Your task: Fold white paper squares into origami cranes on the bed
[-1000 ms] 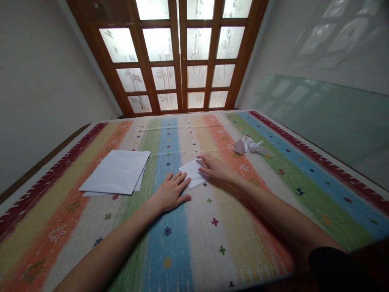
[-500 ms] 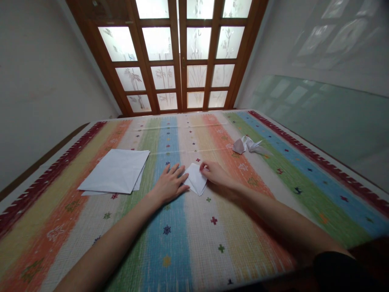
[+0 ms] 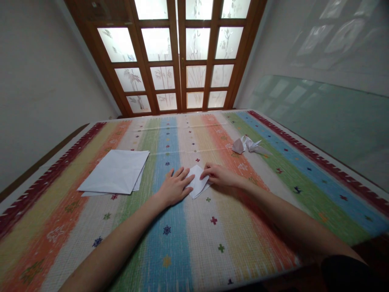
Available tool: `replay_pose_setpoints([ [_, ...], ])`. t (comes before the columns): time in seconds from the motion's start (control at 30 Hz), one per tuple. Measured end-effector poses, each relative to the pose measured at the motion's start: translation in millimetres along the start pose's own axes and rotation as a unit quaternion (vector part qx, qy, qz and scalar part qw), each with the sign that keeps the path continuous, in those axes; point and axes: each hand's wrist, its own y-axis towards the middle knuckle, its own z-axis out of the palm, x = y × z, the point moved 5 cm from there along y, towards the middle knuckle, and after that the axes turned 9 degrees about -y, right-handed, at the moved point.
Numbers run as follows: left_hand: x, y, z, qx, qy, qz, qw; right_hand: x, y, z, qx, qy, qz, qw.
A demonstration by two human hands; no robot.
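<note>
A small piece of folded white paper (image 3: 197, 185), roughly diamond-shaped, lies on the striped cloth between my hands. My left hand (image 3: 174, 188) is palm down with its fingers apart, the fingertips resting on the paper's left side. On the other side, my right hand (image 3: 219, 174) has curled fingers and pinches the right edge of the paper, where a layer overlaps. The fingers partly hide both side corners; the top and bottom points show.
To the left lies a stack of square white sheets (image 3: 114, 170), slightly fanned. A folded paper crane (image 3: 246, 145) sits at the back right. The striped tablecloth (image 3: 165, 259) covers the table. Wooden doors with glass panes (image 3: 182, 63) stand beyond, and a pale green glass panel (image 3: 322, 105) runs along the right.
My left hand has slid slightly right, onto the paper. My right fingers have moved a little lower along its right edge. The paper has turned slightly, its bottom point shifting left.
</note>
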Motion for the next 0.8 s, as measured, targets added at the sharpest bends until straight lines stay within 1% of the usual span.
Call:
replay_pose_setpoints([
  [0.1,-5,-1,0.1,-0.002,-0.002,0.021,1.000,-2,4,-5,-0.010,0.002,-0.010,1.000],
  [0.2,-7,-2,1.4,0.011,-0.025,0.015,1.000,-2,9,-4,0.020,0.030,-0.017,0.999],
  [0.3,-7,-3,2.4,0.020,-0.044,-0.006,0.999,-1,14,1,0.048,0.023,0.018,0.998],
  [0.4,-7,-5,2.7,0.024,-0.050,-0.013,0.998,-1,19,5,0.033,-0.022,0.064,0.997],
  [0.5,-7,-6,3.3,0.032,-0.052,-0.018,0.998,1,23,9,0.011,-0.054,0.092,0.994],
  [0.7,-7,-4,4.8,0.023,-0.064,-0.033,0.997,3,26,11,-0.014,-0.074,0.104,0.992],
  [0.8,-8,-5,5.5,0.011,-0.062,-0.037,0.997,4,26,11,-0.023,-0.062,0.115,0.991],
])
